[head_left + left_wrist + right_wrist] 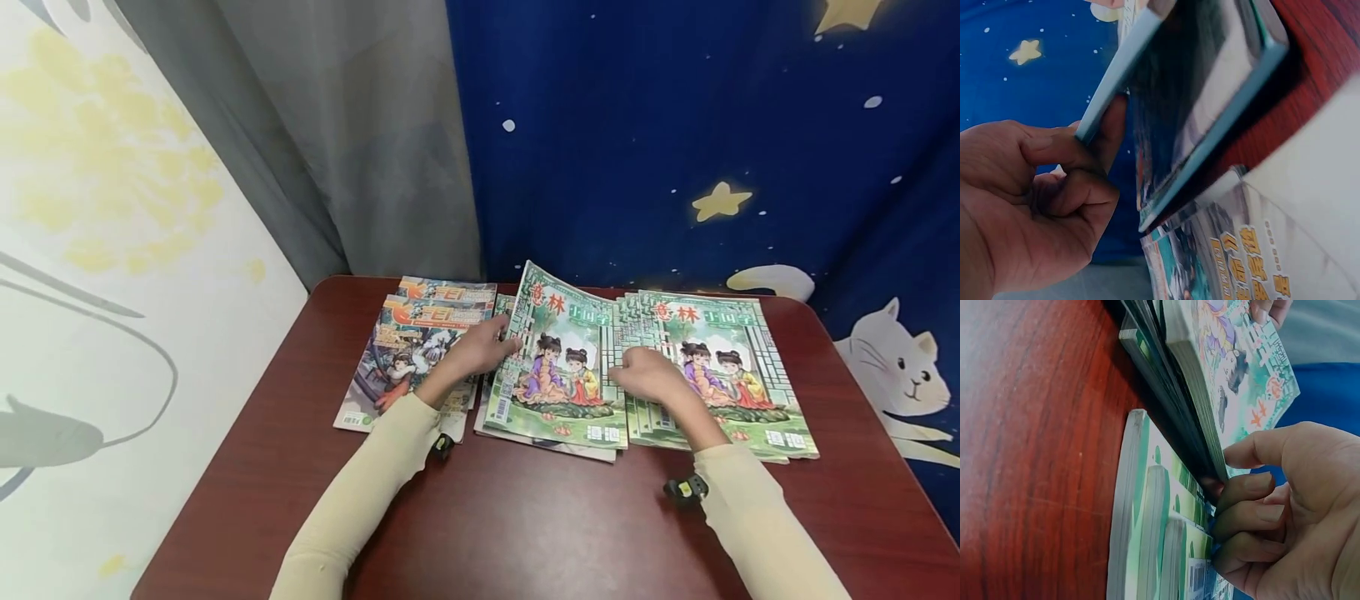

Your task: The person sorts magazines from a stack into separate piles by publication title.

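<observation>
A green-covered magazine (562, 367) with two cartoon children on it is tilted up at the middle of the table. My left hand (480, 346) pinches its left edge; in the left wrist view, the thumb and a finger of that hand (1047, 194) are on the pale spine (1119, 72). At the opposite edge, my right hand (648, 373) pinches the same magazine, the thumb (1254, 450) on its cover and the other fingers curled. Under it lie other magazines (547, 448), mostly hidden, with a gap showing at the spine side.
Overlapping green magazines (727, 367) with the same cover lie fanned to the right. Orange-titled comic magazines (405, 358) overlap at the left. All rest on the dark red table (510, 517), its far edge against a blue curtain (600, 167).
</observation>
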`<state>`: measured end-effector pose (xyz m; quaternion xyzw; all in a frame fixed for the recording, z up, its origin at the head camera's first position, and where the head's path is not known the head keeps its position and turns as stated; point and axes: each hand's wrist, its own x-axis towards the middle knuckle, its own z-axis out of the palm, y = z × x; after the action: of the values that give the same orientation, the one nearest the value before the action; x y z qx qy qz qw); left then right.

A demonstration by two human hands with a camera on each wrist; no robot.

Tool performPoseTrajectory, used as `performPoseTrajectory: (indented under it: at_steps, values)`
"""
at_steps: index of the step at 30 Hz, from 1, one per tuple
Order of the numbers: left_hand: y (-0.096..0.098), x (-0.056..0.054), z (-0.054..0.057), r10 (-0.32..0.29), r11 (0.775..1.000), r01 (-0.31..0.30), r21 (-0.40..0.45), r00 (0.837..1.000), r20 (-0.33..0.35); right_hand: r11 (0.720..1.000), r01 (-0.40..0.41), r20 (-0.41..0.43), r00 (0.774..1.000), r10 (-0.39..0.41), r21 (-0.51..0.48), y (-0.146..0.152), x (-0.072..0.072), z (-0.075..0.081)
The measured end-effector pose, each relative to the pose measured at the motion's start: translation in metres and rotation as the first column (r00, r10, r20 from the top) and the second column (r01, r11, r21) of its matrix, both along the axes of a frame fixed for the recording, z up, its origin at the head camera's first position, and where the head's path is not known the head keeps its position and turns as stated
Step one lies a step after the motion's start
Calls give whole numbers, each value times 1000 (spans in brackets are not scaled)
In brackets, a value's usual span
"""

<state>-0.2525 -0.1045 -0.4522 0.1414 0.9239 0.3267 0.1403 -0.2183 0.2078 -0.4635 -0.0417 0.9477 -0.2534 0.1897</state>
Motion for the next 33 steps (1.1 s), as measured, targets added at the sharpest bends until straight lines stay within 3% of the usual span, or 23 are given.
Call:
performPoseTrajectory:
  at_steps: [5,12,16,21,26,30,33]
  values:
    - [5,3,0,35,997,-35,73,999,3,999,26,-16,999,-27,-42,6,3,-2]
    - [10,4,-7,84,974,-93,208,995,50,989,53,-100,993,-67,-137,19,8,-4]
    - [26,-1,-6,59,974,-63,219,998,24,970,113,-139,980,-145,-213,31,10,-1]
    - [61,-11,3,-31,975,21,220,999,43,944,240,-175,944,-282,-228,53,12,8]
    - [98,-14,11,-123,955,88,285,987,108,928,339,-265,891,-370,-156,88,13,22]
    - [130,-12,11,-154,945,117,307,983,101,910,407,-336,849,-408,-76,120,18,32]
    - [155,-9,10,-151,956,122,267,985,89,891,453,-347,830,-437,-39,140,24,36]
